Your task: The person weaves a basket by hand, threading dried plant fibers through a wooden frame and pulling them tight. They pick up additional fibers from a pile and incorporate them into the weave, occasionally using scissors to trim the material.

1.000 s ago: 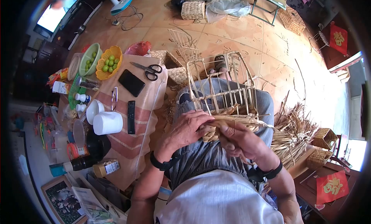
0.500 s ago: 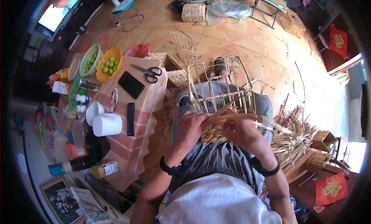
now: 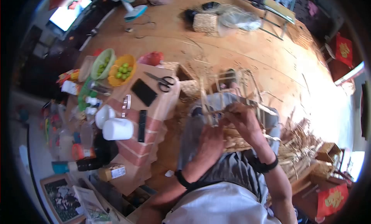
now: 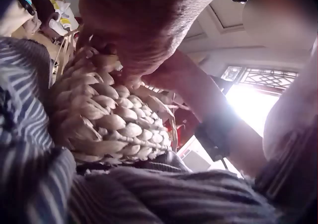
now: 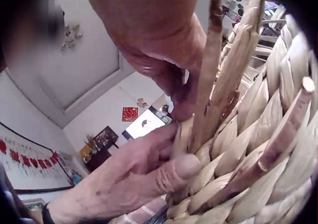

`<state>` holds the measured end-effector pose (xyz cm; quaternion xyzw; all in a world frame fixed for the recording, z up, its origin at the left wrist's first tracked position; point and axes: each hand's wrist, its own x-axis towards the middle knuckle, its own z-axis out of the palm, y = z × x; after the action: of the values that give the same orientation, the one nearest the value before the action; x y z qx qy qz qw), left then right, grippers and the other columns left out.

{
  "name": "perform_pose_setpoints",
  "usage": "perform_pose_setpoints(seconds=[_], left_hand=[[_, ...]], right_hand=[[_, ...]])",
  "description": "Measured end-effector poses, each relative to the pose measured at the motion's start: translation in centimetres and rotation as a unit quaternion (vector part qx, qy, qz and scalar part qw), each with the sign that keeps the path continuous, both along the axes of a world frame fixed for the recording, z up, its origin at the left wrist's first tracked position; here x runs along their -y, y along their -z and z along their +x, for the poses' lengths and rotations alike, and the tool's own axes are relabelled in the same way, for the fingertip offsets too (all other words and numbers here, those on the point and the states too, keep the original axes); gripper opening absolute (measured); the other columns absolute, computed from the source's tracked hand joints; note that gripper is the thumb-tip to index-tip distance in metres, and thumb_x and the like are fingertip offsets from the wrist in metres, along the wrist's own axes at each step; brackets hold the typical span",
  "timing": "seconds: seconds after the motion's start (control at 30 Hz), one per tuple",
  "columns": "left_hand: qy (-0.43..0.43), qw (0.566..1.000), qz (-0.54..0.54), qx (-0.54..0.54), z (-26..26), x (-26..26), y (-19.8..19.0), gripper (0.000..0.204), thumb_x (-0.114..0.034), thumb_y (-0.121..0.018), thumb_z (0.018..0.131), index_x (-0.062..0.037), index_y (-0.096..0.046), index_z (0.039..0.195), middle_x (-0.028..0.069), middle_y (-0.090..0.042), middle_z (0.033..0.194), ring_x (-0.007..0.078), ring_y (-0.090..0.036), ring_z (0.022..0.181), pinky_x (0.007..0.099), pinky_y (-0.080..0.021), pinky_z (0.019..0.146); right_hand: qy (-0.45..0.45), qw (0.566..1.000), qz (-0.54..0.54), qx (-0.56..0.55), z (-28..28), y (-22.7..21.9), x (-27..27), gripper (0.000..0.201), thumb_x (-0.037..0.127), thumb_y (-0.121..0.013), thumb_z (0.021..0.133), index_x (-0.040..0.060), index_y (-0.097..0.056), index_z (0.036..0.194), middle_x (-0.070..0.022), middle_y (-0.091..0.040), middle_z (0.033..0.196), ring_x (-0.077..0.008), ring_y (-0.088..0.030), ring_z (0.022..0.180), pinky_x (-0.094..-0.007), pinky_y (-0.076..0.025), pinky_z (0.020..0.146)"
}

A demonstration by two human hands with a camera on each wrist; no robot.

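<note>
A partly woven basket lies across the lap, its plaited band (image 3: 236,142) below a bare stick frame (image 3: 203,94). My left hand (image 3: 211,142) grips the band's left part; in the right wrist view that left hand (image 5: 129,177) has its thumb along the plaited wall (image 5: 263,119). Close beside it, my right hand (image 3: 244,121) is at the band's upper edge. In the right wrist view the fingers of the right hand (image 5: 154,40) curl in at flat dry strips (image 5: 226,70) rising from the weave. In the left wrist view the left hand (image 4: 144,27) partly covers the braided wall (image 4: 119,117).
To the left, a cloth-covered table (image 3: 133,162) bears scissors (image 3: 164,83), a phone (image 3: 144,92), a remote (image 3: 142,126), a white container (image 3: 118,129) and bowls of green fruit. Dry stalks (image 3: 301,145) are heaped on the right. An open woven box (image 3: 187,87) stands beside the table.
The head view has shifted, so the room appears farther right and lower. My right hand has moved up and toward the left hand, which stays at the left part of the band.
</note>
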<state>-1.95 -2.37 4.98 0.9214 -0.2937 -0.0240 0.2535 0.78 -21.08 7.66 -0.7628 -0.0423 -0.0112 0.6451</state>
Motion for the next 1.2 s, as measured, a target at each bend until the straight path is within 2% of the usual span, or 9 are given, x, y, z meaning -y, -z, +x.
perform_pose_setpoints(seconds=[0.17,0.4,0.5,0.77,0.8,0.87,1.03,1.07,1.2], left_hand=[[0.02,0.99,0.075,0.117,-0.2,0.6,0.2,0.049,-0.032,-0.079,0.084,0.0016,-0.067,0.118,0.0124,-0.066,0.093,0.0283,-0.066,0.094,0.0503,-0.046,0.097],[-0.013,0.989,0.062,0.133,-0.3,1.4,0.6,0.02,-0.012,-0.062,0.092,-0.0022,-0.066,0.109,0.0131,-0.064,0.091,0.0277,-0.063,0.093,0.048,-0.044,0.095],[-0.01,0.99,0.063,0.127,-0.2,1.7,1.8,0.019,-0.011,-0.061,0.091,-0.0026,-0.067,0.107,0.0129,-0.063,0.094,0.0278,-0.061,0.095,0.0464,-0.043,0.096],[0.029,0.984,-0.076,0.161,0.9,0.8,2.4,0.023,-0.013,-0.069,0.086,-0.0022,-0.069,0.107,0.0165,-0.063,0.108,0.031,-0.061,0.107,0.049,-0.041,0.104],[0.042,0.992,-0.047,0.112,1.2,0.5,2.2,0.025,-0.014,-0.069,0.087,-0.0018,-0.07,0.109,0.0171,-0.064,0.111,0.0315,-0.061,0.111,0.0498,-0.041,0.106],[0.068,0.998,0.012,0.013,2.3,0.1,1.9,0.028,-0.014,-0.069,0.087,-0.0011,-0.071,0.112,0.0182,-0.064,0.116,0.0325,-0.061,0.117,0.0513,-0.039,0.111],[0.106,0.986,-0.009,0.129,4.6,0.4,0.4,0.025,-0.01,-0.062,0.092,-0.0007,-0.07,0.114,0.0165,-0.064,0.121,0.0308,-0.061,0.126,0.0522,-0.04,0.115],[0.124,0.985,0.002,0.123,5.1,0.4,-0.1,0.024,-0.009,-0.06,0.093,-0.0007,-0.07,0.114,0.0163,-0.064,0.12,0.0303,-0.061,0.126,0.0519,-0.04,0.115],[0.17,0.972,-0.087,0.136,5.9,0.9,2.0,0.027,-0.009,-0.064,0.091,-0.0038,-0.065,0.118,0.0131,-0.062,0.112,0.0293,-0.062,0.119,0.0521,-0.04,0.114]], right_hand=[[-0.021,0.971,-0.211,0.112,0.2,-2.1,-0.7,0.008,0.004,-0.074,0.088,-0.0002,-0.071,0.095,-0.0178,-0.067,0.091,-0.0401,-0.066,0.092,-0.0469,-0.053,0.082],[0.002,0.878,-0.463,0.124,-1.9,-1.0,-1.2,0.01,0.016,-0.075,0.089,0.0072,-0.07,0.088,-0.0148,-0.068,0.086,-0.0357,-0.069,0.075,-0.0474,-0.052,0.063],[0.018,0.823,-0.516,0.236,-1.9,0.9,-1.2,0.023,0.017,-0.074,0.089,0.0071,-0.074,0.11,-0.0135,-0.069,0.096,-0.0343,-0.071,0.073,-0.0459,-0.053,0.062],[0.003,0.882,-0.456,0.12,-1.5,-0.8,-1.6,0.031,0.017,-0.075,0.091,0.0065,-0.069,0.119,-0.0158,-0.072,0.097,-0.0357,-0.073,0.075,-0.0464,-0.056,0.063],[0.05,0.896,-0.423,0.126,-1.4,-0.2,-2.0,0.009,0.013,-0.074,0.091,0.0068,-0.068,0.095,-0.0131,-0.067,0.091,-0.0367,-0.071,0.078,-0.0473,-0.056,0.065],[0.023,0.904,-0.403,0.14,-1.0,0.2,-1.3,0.015,0.011,-0.077,0.088,0.0058,-0.07,0.101,-0.0142,-0.068,0.097,-0.0366,-0.072,0.086,-0.0474,-0.058,0.07],[-0.003,0.91,-0.361,0.204,0.3,-1.3,0.2,0.046,0.002,-0.082,0.082,0.0044,-0.066,0.125,-0.0189,-0.07,0.11,-0.0393,-0.074,0.094,-0.0493,-0.06,0.081],[0.076,0.968,-0.22,0.096,-0.2,-1.5,-0.5,0.044,-0.003,-0.08,0.082,0.0034,-0.066,0.123,-0.0183,-0.069,0.104,-0.035,-0.073,0.088,-0.0448,-0.059,0.077],[0.167,0.978,-0.089,-0.093,-1.7,0.9,1.2,0.03,-0.004,-0.077,0.091,0.0027,-0.067,0.118,-0.0107,-0.065,0.09,-0.0152,-0.062,0.08,-0.0313,-0.053,0.072]])
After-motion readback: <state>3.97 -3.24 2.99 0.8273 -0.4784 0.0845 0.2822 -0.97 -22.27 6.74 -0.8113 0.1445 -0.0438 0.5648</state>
